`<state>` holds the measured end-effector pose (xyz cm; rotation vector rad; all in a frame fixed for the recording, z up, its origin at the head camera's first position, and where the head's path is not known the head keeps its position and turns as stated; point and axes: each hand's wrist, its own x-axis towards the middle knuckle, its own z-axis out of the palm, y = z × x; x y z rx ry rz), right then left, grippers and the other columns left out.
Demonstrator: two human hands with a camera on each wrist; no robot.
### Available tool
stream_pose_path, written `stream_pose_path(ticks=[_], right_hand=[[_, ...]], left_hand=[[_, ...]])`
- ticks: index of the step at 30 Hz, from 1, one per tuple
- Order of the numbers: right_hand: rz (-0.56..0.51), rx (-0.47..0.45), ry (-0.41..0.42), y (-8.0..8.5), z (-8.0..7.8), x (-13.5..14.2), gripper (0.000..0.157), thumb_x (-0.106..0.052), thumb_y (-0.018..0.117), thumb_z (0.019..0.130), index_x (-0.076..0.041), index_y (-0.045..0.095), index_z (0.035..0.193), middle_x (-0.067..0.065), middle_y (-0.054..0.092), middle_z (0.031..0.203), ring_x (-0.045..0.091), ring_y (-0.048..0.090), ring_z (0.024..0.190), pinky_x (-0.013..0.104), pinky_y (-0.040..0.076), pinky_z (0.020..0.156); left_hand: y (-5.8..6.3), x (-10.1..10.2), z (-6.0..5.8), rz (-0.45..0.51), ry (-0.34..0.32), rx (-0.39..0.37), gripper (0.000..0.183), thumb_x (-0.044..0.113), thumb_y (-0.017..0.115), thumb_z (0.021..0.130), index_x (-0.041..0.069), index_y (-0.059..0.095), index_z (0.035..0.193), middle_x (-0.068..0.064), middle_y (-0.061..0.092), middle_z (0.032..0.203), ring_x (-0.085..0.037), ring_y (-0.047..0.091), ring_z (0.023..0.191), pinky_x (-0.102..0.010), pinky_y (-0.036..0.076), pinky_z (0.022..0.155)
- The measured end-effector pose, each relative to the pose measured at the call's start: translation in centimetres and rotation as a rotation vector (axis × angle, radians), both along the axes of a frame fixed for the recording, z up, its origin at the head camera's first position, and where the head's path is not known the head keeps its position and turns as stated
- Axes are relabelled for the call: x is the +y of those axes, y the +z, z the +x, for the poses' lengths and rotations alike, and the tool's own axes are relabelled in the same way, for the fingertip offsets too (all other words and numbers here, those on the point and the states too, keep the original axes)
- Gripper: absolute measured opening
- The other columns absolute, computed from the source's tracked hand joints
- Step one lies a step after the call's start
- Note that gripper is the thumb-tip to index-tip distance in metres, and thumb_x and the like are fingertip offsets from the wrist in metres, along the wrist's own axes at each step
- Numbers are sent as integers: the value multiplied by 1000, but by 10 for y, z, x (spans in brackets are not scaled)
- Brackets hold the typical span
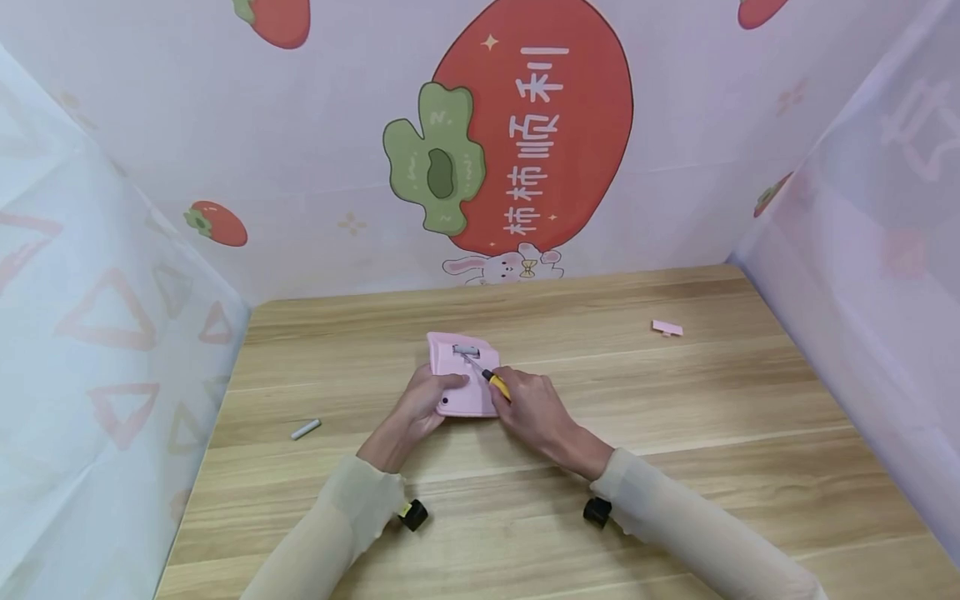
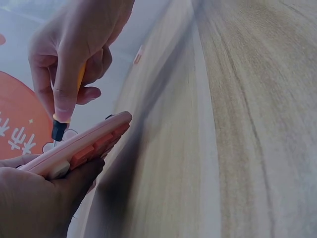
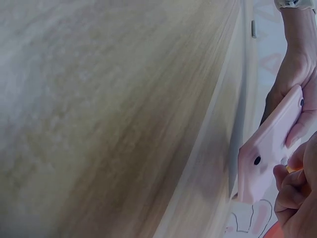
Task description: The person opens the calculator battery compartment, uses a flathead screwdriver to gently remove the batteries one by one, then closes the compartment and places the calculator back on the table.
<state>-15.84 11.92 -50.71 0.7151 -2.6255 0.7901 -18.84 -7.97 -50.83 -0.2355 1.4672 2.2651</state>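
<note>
My left hand (image 1: 418, 406) grips a pink calculator (image 1: 474, 402) by its left side, thumb across the back, keys facing down in the left wrist view. In the calculator's back an uncovered battery slot holds a grey battery (image 1: 467, 350). My right hand (image 1: 538, 410) holds a screwdriver (image 1: 498, 384) with a yellow and black handle. Its metal tip reaches the lower edge of the slot, right at the battery. In the right wrist view the right fingers (image 3: 292, 191) are curled close over the calculator's back, and most of the screwdriver is hidden.
A loose grey battery (image 1: 306, 429) lies on the wooden table (image 1: 720, 508) to the left. Far to the right lies a small pink battery cover (image 1: 667, 328). Printed cloth walls (image 1: 337, 167) stand behind the table and at both sides.
</note>
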Motion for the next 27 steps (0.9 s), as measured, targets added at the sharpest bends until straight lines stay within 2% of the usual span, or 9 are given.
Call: stream_pose_path(ticks=[7,15,21,27], right_hand=[[4,-1,-9,5,-3,5,17,-8,73,97,2,75,111,13,79,95,10,63,66,21,54,53],[37,20,12,19,-6,7,16,-6,74,93,3,79,106,15,79,90,12,66,65,29,62,59],[40,-15,-5,28,-8,8,18,-6,74,92,4,80,106,16,79,90,8,54,56,23,53,52],[61,-42,-8,32,-11,9,15,-7,73,94,1,82,103,12,79,86,5,50,55,18,47,50]], left_hand=[[0,-2,-1,-4,17,-6,62,-14,49,98,-12,31,157,-32,44,157,-48,46,145,-55,52,112],[0,-1,-1,-8,16,-22,62,-14,50,97,-8,34,157,-28,47,156,-45,48,145,-54,52,113],[1,-2,-2,-20,13,-15,61,-15,49,97,-11,33,156,-30,47,156,-46,47,145,-55,51,114],[0,-2,-2,-24,16,-15,62,-15,50,97,-10,33,156,-29,47,155,-45,47,145,-55,51,114]])
